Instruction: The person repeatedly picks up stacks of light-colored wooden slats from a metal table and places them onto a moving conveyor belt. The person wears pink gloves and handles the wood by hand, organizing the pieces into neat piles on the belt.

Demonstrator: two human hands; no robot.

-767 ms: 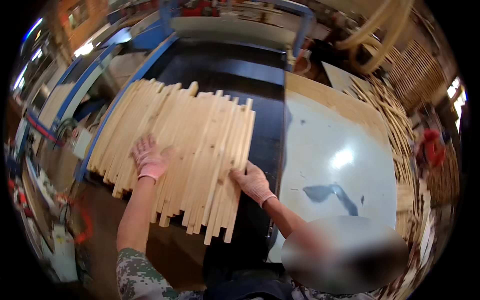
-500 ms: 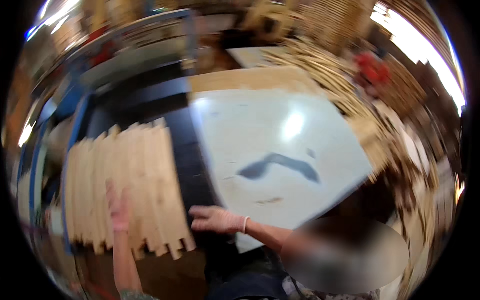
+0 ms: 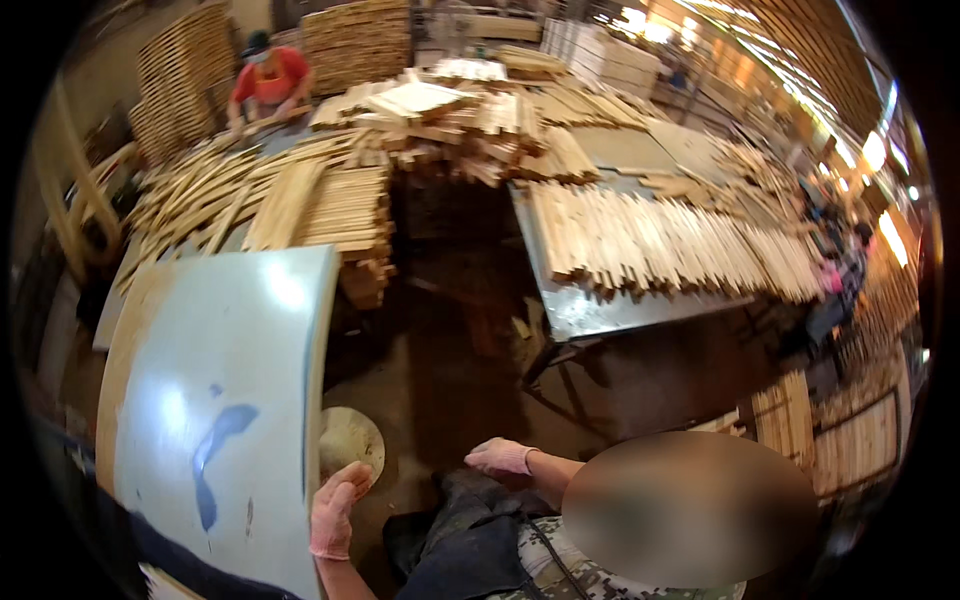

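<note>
My left hand (image 3: 338, 512), in a pinkish work glove, hovers beside the right edge of a pale blue-white tabletop (image 3: 240, 370) with a dark blue stain. Its fingers are loosely extended and nothing shows in them. My right hand (image 3: 502, 460), gloved alike, hangs in the air before my body, fingers loosely bent and apparently empty. Neither hand touches any wood. Just past my left fingertips stands a round pale bucket (image 3: 362, 435), partly hidden by the tabletop.
Ahead right, a metal table (image 3: 600, 318) bears a row of wooden strips (image 3: 650, 235). Stacked strips (image 3: 345, 205) and a tall heap of wood (image 3: 450, 120) lie beyond. A co-worker in red (image 3: 275, 80) handles wood at the far left. Framed panels (image 3: 855, 445) stand at right.
My view has swung right. The laid-out strips that my left hand was over have passed mostly out of view at lower left. Both hands are now away from them, beside the pale tabletop.
</note>
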